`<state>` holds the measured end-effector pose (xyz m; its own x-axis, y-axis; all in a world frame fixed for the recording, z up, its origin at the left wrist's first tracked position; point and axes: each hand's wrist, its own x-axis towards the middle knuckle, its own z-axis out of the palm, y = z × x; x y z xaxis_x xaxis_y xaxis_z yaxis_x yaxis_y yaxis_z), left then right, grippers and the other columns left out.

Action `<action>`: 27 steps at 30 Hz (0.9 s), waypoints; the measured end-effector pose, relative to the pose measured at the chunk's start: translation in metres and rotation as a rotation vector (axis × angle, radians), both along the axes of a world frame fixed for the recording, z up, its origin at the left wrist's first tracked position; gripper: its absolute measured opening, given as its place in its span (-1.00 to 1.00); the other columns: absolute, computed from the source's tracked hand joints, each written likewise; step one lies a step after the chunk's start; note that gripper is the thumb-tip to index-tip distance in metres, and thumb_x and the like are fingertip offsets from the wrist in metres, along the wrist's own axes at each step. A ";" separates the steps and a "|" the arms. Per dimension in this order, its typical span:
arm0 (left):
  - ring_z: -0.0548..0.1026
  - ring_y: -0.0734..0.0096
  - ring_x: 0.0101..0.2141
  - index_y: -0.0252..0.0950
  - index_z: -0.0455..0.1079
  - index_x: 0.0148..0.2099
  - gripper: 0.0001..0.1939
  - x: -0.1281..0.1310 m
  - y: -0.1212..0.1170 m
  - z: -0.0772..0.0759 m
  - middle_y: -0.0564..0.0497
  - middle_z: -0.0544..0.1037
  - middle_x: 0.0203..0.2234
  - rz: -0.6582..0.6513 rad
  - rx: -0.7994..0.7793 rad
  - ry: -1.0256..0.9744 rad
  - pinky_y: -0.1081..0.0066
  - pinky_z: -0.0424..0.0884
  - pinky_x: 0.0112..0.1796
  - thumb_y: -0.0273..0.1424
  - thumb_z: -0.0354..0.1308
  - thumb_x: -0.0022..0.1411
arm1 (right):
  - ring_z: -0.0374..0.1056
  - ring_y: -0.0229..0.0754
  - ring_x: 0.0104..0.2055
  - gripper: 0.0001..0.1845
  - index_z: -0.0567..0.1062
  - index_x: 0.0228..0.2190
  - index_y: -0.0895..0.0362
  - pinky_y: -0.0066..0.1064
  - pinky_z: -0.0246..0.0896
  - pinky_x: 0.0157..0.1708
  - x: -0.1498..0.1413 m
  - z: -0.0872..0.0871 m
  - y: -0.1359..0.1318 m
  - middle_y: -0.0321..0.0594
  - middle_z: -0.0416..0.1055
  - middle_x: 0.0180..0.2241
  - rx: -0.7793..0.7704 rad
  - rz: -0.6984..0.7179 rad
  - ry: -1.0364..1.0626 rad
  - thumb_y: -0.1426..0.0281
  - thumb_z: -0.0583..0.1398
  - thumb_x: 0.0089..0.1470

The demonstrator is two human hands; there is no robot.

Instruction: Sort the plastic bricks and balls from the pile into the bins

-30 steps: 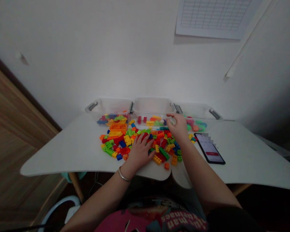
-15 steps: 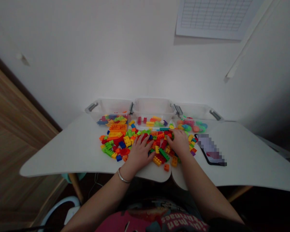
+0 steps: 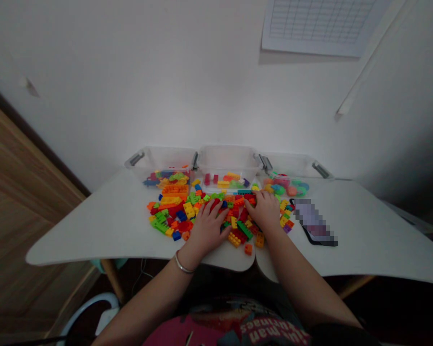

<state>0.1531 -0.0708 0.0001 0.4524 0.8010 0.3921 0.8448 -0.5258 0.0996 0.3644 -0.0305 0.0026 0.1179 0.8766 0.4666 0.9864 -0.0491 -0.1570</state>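
Colourful toy building bricks [image 3: 189,210] lie in a loose pile on the white table [image 3: 104,221]. My left hand [image 3: 210,226] rests on the middle of the pile with its fingers spread, over some red bricks. On the pile's right side is my right hand [image 3: 266,209], its thumb stretched left and apart from the fingers; bricks lie under and around it, and I see nothing held. Between the hands are a green brick [image 3: 244,230], a yellow-orange brick [image 3: 234,239] and several red ones. A single orange brick [image 3: 248,249] sits near the table's front edge.
Three clear plastic bins stand along the wall: the left bin [image 3: 166,156] and the middle bin [image 3: 227,156] hold bricks, the right bin [image 3: 292,161] rounded coloured pieces. A phone [image 3: 315,223] lies right of the pile. A gap between rounded table edges opens at the front.
My right hand has shifted slightly, its thumb reaching a little further left and up. My left hand stays spread in place. The view has tilted very slightly.
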 end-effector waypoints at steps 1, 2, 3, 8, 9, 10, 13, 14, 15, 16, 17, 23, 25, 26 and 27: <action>0.18 -0.06 0.27 -0.20 0.37 0.22 -0.48 0.000 0.000 0.000 -0.13 0.34 0.24 0.001 0.002 -0.002 -0.07 0.14 0.24 -0.11 0.08 0.29 | 0.30 0.10 -0.03 -0.46 0.47 0.01 0.18 -0.16 0.08 -0.04 -0.001 0.001 0.000 0.04 0.45 -0.04 -0.016 -0.017 -0.006 0.07 0.12 0.16; 0.18 -0.05 0.27 -0.20 0.37 0.22 -0.48 0.000 0.000 0.000 -0.13 0.34 0.24 0.001 0.001 -0.004 -0.07 0.14 0.24 -0.11 0.08 0.29 | 0.30 0.11 -0.03 -0.45 0.47 0.00 0.19 -0.15 0.07 -0.03 -0.002 0.001 -0.001 0.05 0.46 -0.05 -0.031 -0.029 -0.011 0.06 0.12 0.16; 0.18 -0.05 0.27 -0.21 0.37 0.22 -0.48 0.000 0.000 0.001 -0.13 0.34 0.24 0.002 -0.001 -0.005 -0.07 0.14 0.24 -0.11 0.08 0.28 | 0.30 0.12 -0.03 -0.44 0.47 -0.01 0.19 -0.14 0.06 -0.03 -0.002 0.002 -0.001 0.05 0.47 -0.06 -0.042 -0.038 -0.016 0.04 0.12 0.15; 0.17 -0.05 0.27 -0.21 0.37 0.22 -0.47 0.001 -0.001 0.002 -0.13 0.33 0.24 0.008 -0.021 -0.002 -0.07 0.13 0.25 -0.11 0.09 0.28 | 0.31 0.10 -0.04 -0.48 0.49 -0.07 0.18 -0.14 0.05 -0.01 -0.006 0.003 0.003 0.03 0.50 -0.12 -0.050 -0.018 -0.023 0.04 0.12 0.15; 0.17 -0.05 0.28 -0.21 0.37 0.22 -0.47 0.001 -0.001 0.002 -0.13 0.33 0.25 0.008 -0.023 -0.003 -0.07 0.12 0.25 -0.12 0.09 0.28 | 0.32 0.09 -0.05 -0.51 0.49 -0.09 0.17 -0.15 0.06 -0.02 -0.006 0.003 0.004 0.01 0.51 -0.13 -0.051 -0.008 -0.017 0.06 0.13 0.15; 0.16 -0.05 0.28 -0.21 0.36 0.22 -0.47 0.001 -0.001 0.002 -0.12 0.33 0.25 0.009 -0.025 -0.003 -0.07 0.11 0.25 -0.12 0.08 0.28 | 0.32 0.08 -0.06 -0.54 0.50 -0.11 0.16 -0.16 0.06 -0.03 -0.006 0.003 0.005 0.00 0.51 -0.14 -0.051 0.001 -0.010 0.08 0.14 0.14; 0.16 -0.06 0.28 -0.21 0.36 0.22 -0.47 0.001 -0.001 0.002 -0.13 0.33 0.25 0.009 -0.029 -0.003 -0.07 0.10 0.26 -0.12 0.08 0.28 | 0.33 0.05 -0.09 -0.62 0.51 -0.19 0.15 -0.19 0.07 -0.07 -0.005 0.003 0.008 -0.03 0.52 -0.19 -0.039 0.013 0.014 0.11 0.15 0.14; 0.17 -0.06 0.28 -0.21 0.36 0.22 -0.47 0.001 -0.001 0.002 -0.13 0.33 0.25 0.009 -0.029 -0.002 -0.07 0.10 0.26 -0.12 0.08 0.28 | 0.33 0.04 -0.10 -0.65 0.51 -0.21 0.14 -0.20 0.07 -0.08 -0.005 0.002 0.009 -0.05 0.52 -0.21 -0.030 0.018 0.019 0.13 0.16 0.14; 0.17 -0.06 0.28 -0.21 0.36 0.22 -0.47 0.001 -0.001 0.002 -0.13 0.33 0.25 0.009 -0.031 -0.002 -0.07 0.11 0.26 -0.12 0.08 0.28 | 0.33 0.03 -0.11 -0.67 0.51 -0.23 0.14 -0.21 0.07 -0.08 -0.004 0.002 0.010 -0.06 0.52 -0.22 -0.019 0.024 0.022 0.14 0.16 0.14; 0.17 -0.06 0.28 -0.21 0.37 0.22 -0.47 0.001 -0.001 0.002 -0.13 0.33 0.25 0.009 -0.031 -0.001 -0.07 0.11 0.26 -0.12 0.08 0.28 | 0.34 0.03 -0.12 -0.69 0.51 -0.24 0.14 -0.22 0.08 -0.09 -0.003 0.001 0.010 -0.07 0.53 -0.23 -0.008 0.030 0.025 0.16 0.16 0.13; 0.17 -0.06 0.28 -0.22 0.37 0.22 -0.47 0.001 -0.001 0.002 -0.13 0.33 0.25 0.009 -0.032 -0.002 -0.06 0.11 0.26 -0.12 0.08 0.28 | 0.34 0.02 -0.13 -0.70 0.51 -0.25 0.13 -0.23 0.08 -0.10 -0.003 0.000 0.011 -0.07 0.53 -0.24 0.002 0.036 0.028 0.17 0.17 0.13; 0.18 -0.06 0.27 -0.23 0.37 0.21 -0.47 0.001 -0.002 0.003 -0.14 0.34 0.24 0.005 -0.029 -0.008 -0.08 0.13 0.25 -0.13 0.10 0.27 | 0.33 -0.02 -0.18 -0.84 0.52 -0.35 0.10 -0.25 0.07 -0.12 0.001 -0.004 0.011 -0.13 0.51 -0.32 0.060 0.089 0.044 0.28 0.19 0.09; 0.17 -0.06 0.28 -0.23 0.37 0.22 -0.47 0.001 -0.001 0.003 -0.14 0.34 0.24 0.001 -0.030 -0.009 -0.07 0.12 0.25 -0.13 0.10 0.28 | 0.33 -0.04 -0.20 -0.86 0.51 -0.39 0.09 -0.25 0.07 -0.12 0.002 -0.005 0.011 -0.14 0.51 -0.34 0.085 0.116 0.045 0.30 0.19 0.09; 0.17 -0.06 0.28 -0.24 0.37 0.22 -0.47 0.001 -0.001 0.003 -0.14 0.33 0.24 0.000 -0.032 -0.011 -0.07 0.12 0.25 -0.13 0.09 0.28 | 0.32 -0.04 -0.21 -0.87 0.50 -0.41 0.09 -0.25 0.07 -0.12 0.003 -0.005 0.011 -0.15 0.51 -0.35 0.095 0.130 0.046 0.32 0.18 0.09; 0.17 -0.06 0.28 -0.24 0.37 0.22 -0.47 0.001 -0.001 0.003 -0.14 0.33 0.25 -0.001 -0.035 -0.013 -0.07 0.11 0.26 -0.14 0.09 0.28 | 0.32 -0.05 -0.21 -0.88 0.50 -0.43 0.08 -0.25 0.07 -0.12 0.003 -0.005 0.010 -0.16 0.50 -0.36 0.103 0.144 0.048 0.33 0.18 0.09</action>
<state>0.1539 -0.0721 0.0031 0.4484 0.8138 0.3697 0.8428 -0.5227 0.1284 0.3676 -0.0200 -0.0026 0.0189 0.8338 0.5517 0.9734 0.1106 -0.2006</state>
